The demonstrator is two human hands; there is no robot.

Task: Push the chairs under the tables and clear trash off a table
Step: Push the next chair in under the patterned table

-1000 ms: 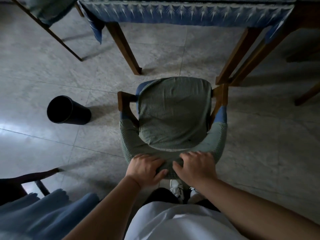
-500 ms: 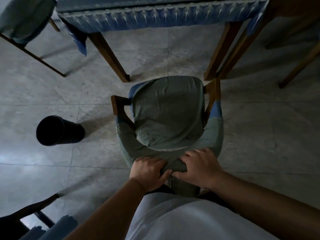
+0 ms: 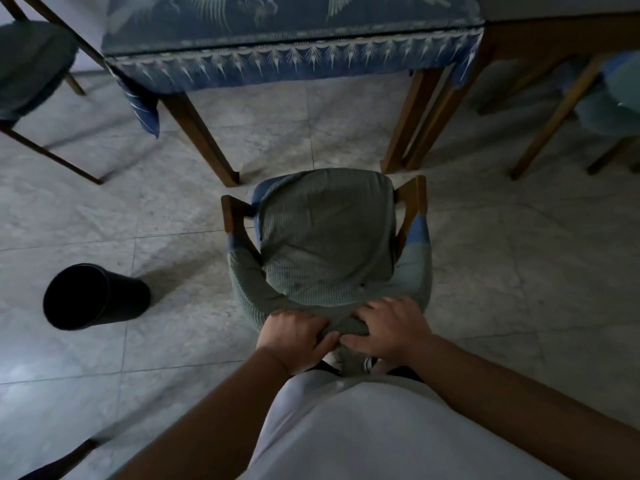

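A wooden armchair [image 3: 325,233] with a green ribbed cover stands on the floor right in front of me, its seat facing the table. The table [image 3: 277,60] wears a blue patterned cloth and fills the top of the view; the chair's front edge lies just short of its two near legs. My left hand [image 3: 298,337] grips the top of the curved backrest, fingers curled over it. My right hand [image 3: 388,330] grips the backrest beside it. No trash shows on the visible strip of the table.
A black bin [image 3: 90,299] stands on the tiled floor left of the chair. Another green-covered chair [image 3: 31,64] sits at the far left, and a bare wooden table [image 3: 554,39] with a teal chair [image 3: 616,98] at the right. A dark chair arm [image 3: 59,462] pokes in bottom left.
The chair and I have moved forward toward the blue-clothed table, which now looms closer. Both hands keep their grip on the backrest. The blue chair at bottom left has slipped out of view.
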